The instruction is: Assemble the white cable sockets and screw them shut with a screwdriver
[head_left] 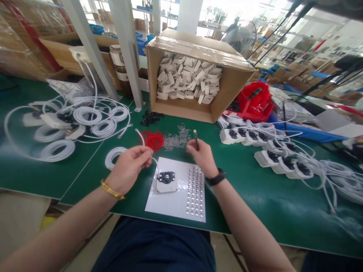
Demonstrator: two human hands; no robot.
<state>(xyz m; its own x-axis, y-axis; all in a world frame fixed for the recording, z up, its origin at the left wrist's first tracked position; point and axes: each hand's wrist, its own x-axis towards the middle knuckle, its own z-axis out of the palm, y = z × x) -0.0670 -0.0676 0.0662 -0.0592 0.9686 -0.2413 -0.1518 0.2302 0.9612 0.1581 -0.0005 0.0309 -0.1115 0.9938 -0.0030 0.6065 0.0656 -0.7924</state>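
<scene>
My left hand (130,166) is closed around a white cable (140,136), whose free end sticks up past the fingers. The cable runs down to a white housing (167,186) with a black fitting (166,176) screwed on top. That housing lies on a white sheet (176,206), left of rows of small shiny round metal parts (195,192). In my right hand (202,156), a slim, dark, pen-like tool (196,139) stands nearly upright, its exact kind unclear. The fingers are closed on it above the sheet's upper right corner.
Red rings (153,141), loose screws (176,139) and small black parts (150,118) lie beyond my hands. Behind them a cardboard box (198,43) holds white housings. Coiled white cables (59,150) are at left; assembled housings (266,158) with cables stand at right, near a red bin (255,102).
</scene>
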